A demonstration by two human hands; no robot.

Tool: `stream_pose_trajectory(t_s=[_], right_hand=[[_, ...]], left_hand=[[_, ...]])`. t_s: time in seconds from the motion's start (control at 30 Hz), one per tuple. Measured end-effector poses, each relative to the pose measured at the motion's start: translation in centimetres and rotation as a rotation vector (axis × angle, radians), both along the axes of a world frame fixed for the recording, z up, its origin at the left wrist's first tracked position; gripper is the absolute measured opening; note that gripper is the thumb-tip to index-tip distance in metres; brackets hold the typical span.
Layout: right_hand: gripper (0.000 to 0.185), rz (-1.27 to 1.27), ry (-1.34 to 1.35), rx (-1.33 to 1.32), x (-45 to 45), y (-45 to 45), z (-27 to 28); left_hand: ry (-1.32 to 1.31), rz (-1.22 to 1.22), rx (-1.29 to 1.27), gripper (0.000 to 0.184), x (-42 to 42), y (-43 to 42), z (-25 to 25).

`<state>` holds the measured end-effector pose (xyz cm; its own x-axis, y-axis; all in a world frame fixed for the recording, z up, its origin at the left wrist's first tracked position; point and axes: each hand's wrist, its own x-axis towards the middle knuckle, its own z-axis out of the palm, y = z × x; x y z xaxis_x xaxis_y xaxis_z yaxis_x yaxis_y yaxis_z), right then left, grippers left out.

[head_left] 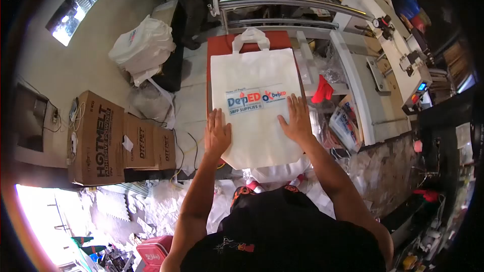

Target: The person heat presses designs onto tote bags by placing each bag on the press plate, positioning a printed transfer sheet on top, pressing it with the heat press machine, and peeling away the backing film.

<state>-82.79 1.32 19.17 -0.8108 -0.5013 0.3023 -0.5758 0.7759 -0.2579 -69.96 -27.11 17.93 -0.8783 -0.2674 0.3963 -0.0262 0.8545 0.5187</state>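
Observation:
A white tote bag (pixel 259 141) lies flat on a red board (pixel 217 45), its loop handle (pixel 251 35) pointing away from me. Blue and red "DepED" lettering (pixel 244 102) is printed across its middle. My left hand (pixel 218 133) rests palm down on the bag's left edge, fingers stretched forward. On the right edge, my right hand (pixel 296 121) lies flat with the thumb spread inward, just beside the print. Neither hand grips the cloth. Below the board, the bag's lower end hangs toward me.
At the right stands a heat press machine (pixel 398 65) with a gauge and metal rails (pixel 297 2). Cardboard boxes (pixel 103 138) line the left. A pile of white bags (pixel 143 45) is at the back left, near a standing person (pixel 189 0). Scraps (pixel 166 199) litter the floor.

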Motion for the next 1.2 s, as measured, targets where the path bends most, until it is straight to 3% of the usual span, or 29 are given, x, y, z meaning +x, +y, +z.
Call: stream_pose_trajectory(t_s=[0.13, 0.2, 1.2], right_hand=[[0.067, 0.002, 0.002, 0.057, 0.4, -0.1, 0.7], [0.061, 0.012, 0.029, 0.03, 0.2, 0.0, 0.2], [0.051, 0.004, 0.188, -0.107, 0.2, -0.1, 0.6]], left_hand=[[-0.045, 0.022, -0.049, 0.053, 0.1, 0.4, 0.9], [-0.111, 0.011, -0.265, 0.049, 0.0, 0.3, 0.9], [-0.208, 0.039, -0.247, 0.049, -0.4, 0.6, 1.9]])
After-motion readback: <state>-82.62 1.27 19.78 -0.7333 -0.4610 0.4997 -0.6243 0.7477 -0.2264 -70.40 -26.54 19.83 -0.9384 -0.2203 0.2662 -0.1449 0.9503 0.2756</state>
